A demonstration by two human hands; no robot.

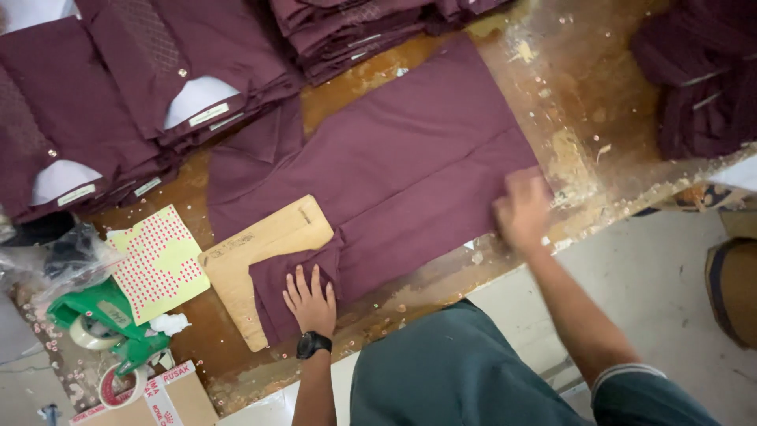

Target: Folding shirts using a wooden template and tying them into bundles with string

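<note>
Left hand (310, 300): lying flat, fingers spread, palm pressing down on the folded sleeve of the maroon shirt (394, 170); gripping nothing.
Right hand (522, 211): blurred, resting on the shirt's edge nearest the person; whether it is pinching the cloth I cannot tell.
Maroon shirt: lying spread face down across the middle of the worn wooden worktop (579, 110).
Cardboard folding board (260, 252): lying partly under the sleeve.
Surroundings: stacks of folded shirts (134, 87) sitting behind; sticker sheet (158, 260) and green tape dispenser (106, 315) lying to the left.
</note>
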